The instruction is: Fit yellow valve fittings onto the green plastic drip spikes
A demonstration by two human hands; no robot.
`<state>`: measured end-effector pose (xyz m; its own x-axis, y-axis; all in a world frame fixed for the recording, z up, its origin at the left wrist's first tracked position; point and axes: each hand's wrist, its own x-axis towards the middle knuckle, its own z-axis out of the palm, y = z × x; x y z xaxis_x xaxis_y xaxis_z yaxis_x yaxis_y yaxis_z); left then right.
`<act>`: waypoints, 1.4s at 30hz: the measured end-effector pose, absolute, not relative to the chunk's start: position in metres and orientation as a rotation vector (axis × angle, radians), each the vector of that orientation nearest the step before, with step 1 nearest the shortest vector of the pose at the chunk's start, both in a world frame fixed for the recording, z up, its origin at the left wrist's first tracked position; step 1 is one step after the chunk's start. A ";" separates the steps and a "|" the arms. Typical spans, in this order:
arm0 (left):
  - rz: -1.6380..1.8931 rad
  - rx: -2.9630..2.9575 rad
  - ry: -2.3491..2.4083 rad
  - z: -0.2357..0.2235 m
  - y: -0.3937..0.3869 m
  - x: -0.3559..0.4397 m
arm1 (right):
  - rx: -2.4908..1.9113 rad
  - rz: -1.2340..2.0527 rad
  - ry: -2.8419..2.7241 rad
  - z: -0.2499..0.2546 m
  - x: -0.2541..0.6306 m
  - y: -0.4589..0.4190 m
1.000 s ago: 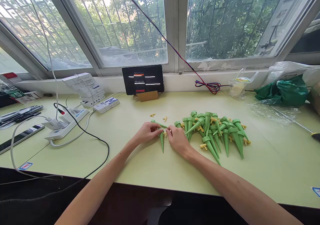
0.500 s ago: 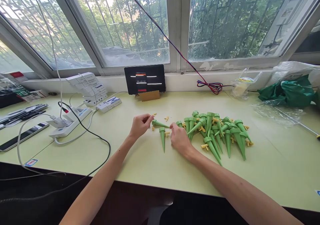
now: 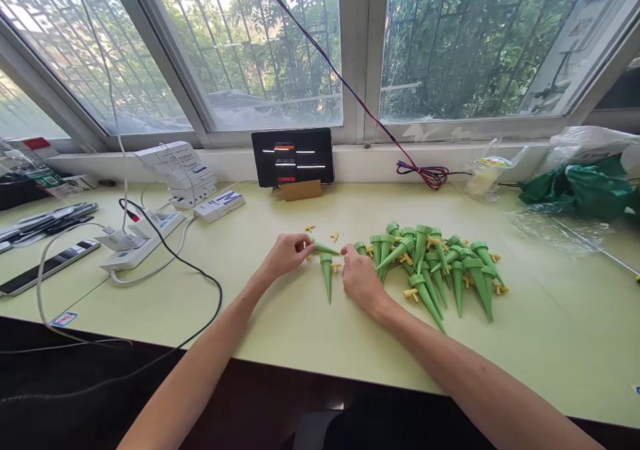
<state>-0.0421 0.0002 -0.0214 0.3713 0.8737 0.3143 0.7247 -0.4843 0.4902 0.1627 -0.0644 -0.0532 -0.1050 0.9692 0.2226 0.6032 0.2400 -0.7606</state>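
Observation:
A green plant watering spike (image 3: 326, 247) lies crosswise between my two hands, its tip pointing right. My left hand (image 3: 289, 253) pinches the wide cap end, with the fingers covering part of it. At the tip, my right hand (image 3: 362, 279) has its thumb and finger closed. Just below, a second green spike (image 3: 327, 278) rests on the table with its point toward me and a yellow valve (image 3: 337, 268) at its side. Loose yellow valves (image 3: 335, 237) lie beyond the held spike. To the right of my right hand spreads a pile of green spikes (image 3: 431, 263) with yellow valves.
A tablet (image 3: 293, 160) leans on a cardboard stand by the window. At left are a power strip (image 3: 143, 243), cables, white boxes (image 3: 177, 173) and a phone (image 3: 47, 271). A green bag (image 3: 580, 187) and clear plastic lie at the far right of the table (image 3: 280, 323).
My left hand has shifted from beside the yellow valve onto the spike's cap end. My right hand stays at the tip. The view has moved slightly.

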 end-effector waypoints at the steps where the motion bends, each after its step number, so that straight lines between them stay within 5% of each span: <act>1: 0.763 2.382 1.407 -0.022 0.000 -0.042 | -1.446 0.643 -1.803 -0.053 0.162 -0.065; 16: 0.695 2.429 1.295 -0.023 -0.001 -0.043 | -1.440 0.534 -1.839 -0.057 0.161 -0.065; 42: 1.221 2.083 1.235 -0.013 -0.010 -0.035 | -1.380 0.655 -1.729 -0.050 0.160 -0.068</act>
<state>-0.0347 -0.0104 -0.0126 0.2170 0.8554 0.4704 0.4801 -0.5131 0.7116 0.1604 -0.0678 -0.0499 -0.0734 0.9596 0.2715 0.5386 0.2673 -0.7990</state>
